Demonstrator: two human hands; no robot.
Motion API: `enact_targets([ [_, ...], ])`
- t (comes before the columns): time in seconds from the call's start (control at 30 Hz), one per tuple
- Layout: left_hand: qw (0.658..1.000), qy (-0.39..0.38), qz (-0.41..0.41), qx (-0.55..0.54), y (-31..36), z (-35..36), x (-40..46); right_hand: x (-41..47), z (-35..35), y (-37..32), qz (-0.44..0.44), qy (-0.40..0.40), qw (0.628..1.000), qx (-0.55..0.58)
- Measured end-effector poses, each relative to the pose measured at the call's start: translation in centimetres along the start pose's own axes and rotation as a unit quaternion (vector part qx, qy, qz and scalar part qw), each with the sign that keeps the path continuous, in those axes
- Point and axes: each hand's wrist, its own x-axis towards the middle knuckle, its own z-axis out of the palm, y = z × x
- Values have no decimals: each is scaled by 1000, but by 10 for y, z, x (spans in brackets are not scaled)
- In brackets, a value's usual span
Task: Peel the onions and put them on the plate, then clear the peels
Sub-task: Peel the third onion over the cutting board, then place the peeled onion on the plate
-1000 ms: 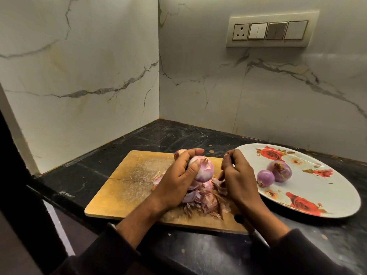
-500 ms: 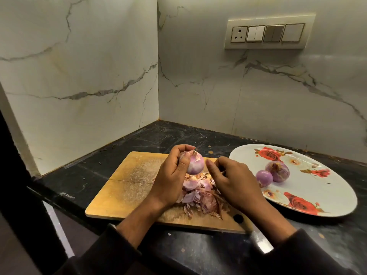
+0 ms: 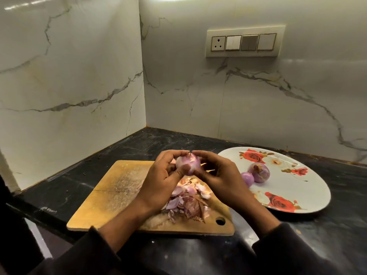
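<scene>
While the left hand [image 3: 158, 175] cradles the onion [image 3: 188, 163] above the cutting board [image 3: 119, 187], its fingers curled round one side, the right hand [image 3: 218, 173] pinches at the other side, likely working loose a last strip of skin (the lift keeps scraps falling onto the board). One heap of peels [image 3: 186, 201] lies beneath. Two peeled onions [image 3: 258, 172] sit touching on the single flowered plate [image 3: 297, 187], just beside the board on the dark surface [image 3: 139, 143].
</scene>
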Motion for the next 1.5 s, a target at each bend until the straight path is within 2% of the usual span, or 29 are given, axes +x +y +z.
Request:
enact_targets([
  [0.1, 999, -50, -8, 18, 8, 1, 17, 6, -9, 6, 1, 34, 999, 0],
  [0.3, 994, -46, 16, 97, 7, 32, 51, 15, -30, 25, 52, 79, 995, -36],
  [0.6, 995, -77, -36, 52, -9, 92, 93, 20, -64, 48, 140, 160, 971, -113],
  [0.83, 994, -64, -61, 60, -26, 118, 97, 21, -66, 52, 180, 151, 957, -171],
  [1.03, 991, -61, -63, 99, -33, 130, 94, 22, -66, 48, 209, 97, 946, -228],
  [1.27, 973, -106, -42, 202, -40, 134, 93, 22, -67, 44, 241, 3, 922, -303],
  [1.37, 969, -125, -38, 211, -40, 133, 94, 23, -66, 41, 243, 1, 920, -307],
  [1.5, 966, -142, -63, 206, -32, 125, 99, 21, -67, 36, 225, 59, 920, -317],
])
